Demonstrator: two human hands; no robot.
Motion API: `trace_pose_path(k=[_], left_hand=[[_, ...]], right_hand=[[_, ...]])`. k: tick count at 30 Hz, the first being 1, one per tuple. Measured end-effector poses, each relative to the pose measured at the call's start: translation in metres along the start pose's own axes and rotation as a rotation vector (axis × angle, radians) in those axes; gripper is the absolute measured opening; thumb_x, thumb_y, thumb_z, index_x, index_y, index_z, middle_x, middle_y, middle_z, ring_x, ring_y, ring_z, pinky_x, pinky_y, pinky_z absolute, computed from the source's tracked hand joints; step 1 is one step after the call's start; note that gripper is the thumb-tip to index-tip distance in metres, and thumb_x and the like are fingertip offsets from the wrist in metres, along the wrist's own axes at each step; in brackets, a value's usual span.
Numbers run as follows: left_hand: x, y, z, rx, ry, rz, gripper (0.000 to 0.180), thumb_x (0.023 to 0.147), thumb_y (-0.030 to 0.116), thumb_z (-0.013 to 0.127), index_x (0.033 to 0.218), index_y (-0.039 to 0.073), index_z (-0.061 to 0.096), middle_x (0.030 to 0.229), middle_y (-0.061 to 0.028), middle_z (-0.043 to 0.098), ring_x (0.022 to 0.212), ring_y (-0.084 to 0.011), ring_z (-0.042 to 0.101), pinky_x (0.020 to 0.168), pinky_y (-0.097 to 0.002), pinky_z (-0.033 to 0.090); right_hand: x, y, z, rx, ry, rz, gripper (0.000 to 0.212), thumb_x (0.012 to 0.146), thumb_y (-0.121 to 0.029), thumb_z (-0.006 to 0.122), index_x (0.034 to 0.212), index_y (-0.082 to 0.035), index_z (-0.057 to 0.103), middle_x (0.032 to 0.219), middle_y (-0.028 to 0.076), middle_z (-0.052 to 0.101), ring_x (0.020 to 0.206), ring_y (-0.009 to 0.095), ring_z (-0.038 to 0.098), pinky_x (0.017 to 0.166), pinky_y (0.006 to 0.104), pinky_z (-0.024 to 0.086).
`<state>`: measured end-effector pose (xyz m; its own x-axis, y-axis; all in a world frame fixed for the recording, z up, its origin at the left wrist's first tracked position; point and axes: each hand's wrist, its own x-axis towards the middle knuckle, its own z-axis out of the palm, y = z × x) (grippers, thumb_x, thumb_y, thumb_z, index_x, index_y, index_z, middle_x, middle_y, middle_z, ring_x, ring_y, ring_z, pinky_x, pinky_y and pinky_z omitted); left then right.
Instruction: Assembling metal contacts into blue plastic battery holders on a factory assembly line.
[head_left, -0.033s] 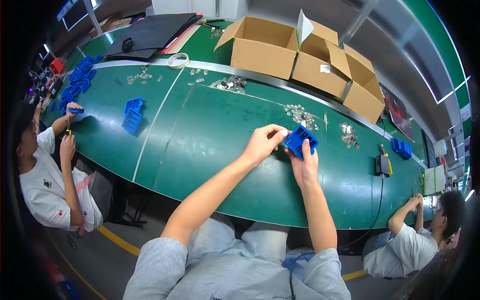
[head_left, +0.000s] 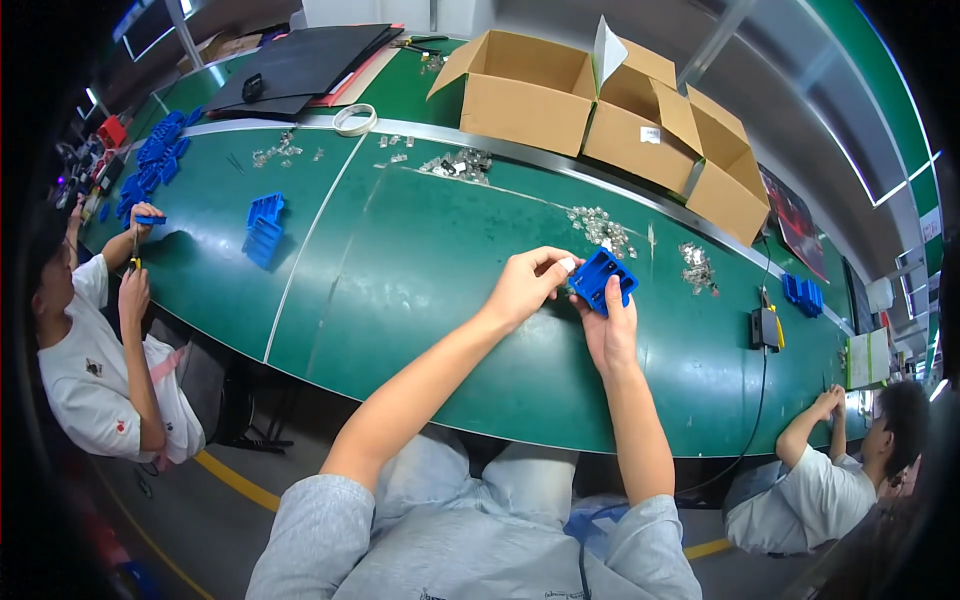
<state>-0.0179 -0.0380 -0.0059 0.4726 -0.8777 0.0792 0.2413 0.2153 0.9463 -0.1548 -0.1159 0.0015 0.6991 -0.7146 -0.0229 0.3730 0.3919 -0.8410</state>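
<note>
My right hand (head_left: 610,335) grips a small blue plastic case (head_left: 604,278) with open compartments, held tilted above the green table. Its thumb presses along the near side of the case. At the case's left edge, the fingers of my left hand (head_left: 530,285) are pinched together; a white cover shows on one fingertip. Whatever sits in that pinch is too small to make out. Just beyond the case lies a pile of small clear and metallic parts (head_left: 592,222), and a smaller pile (head_left: 697,268) is off to the right.
Open cardboard boxes (head_left: 525,110) line the back. More parts (head_left: 460,166), blue cases (head_left: 264,232) and a tape roll (head_left: 355,120) lie leftward. A black box with a cable (head_left: 765,328) sits right. One person (head_left: 110,360) works at left with pliers, another (head_left: 810,490) at right.
</note>
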Motion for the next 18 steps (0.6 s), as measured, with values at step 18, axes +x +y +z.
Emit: trace_pose_path(k=[18], left_hand=[[0.001,0.01,-0.014,0.044,-0.131,-0.113,0.019,0.092,0.019,0.059,0.1,0.002,0.061,0.086,-0.0021,0.061,0.072,-0.0075,0.054,0.061,-0.0218,0.046]], right_hand=[[0.0,-0.013,0.003,-0.104,-0.029,-0.013,0.048,0.093,-0.037,0.056,0.123,-0.001,0.047,0.117,0.014,0.06,0.099,0.02,0.061,0.074,0.0322,0.05]])
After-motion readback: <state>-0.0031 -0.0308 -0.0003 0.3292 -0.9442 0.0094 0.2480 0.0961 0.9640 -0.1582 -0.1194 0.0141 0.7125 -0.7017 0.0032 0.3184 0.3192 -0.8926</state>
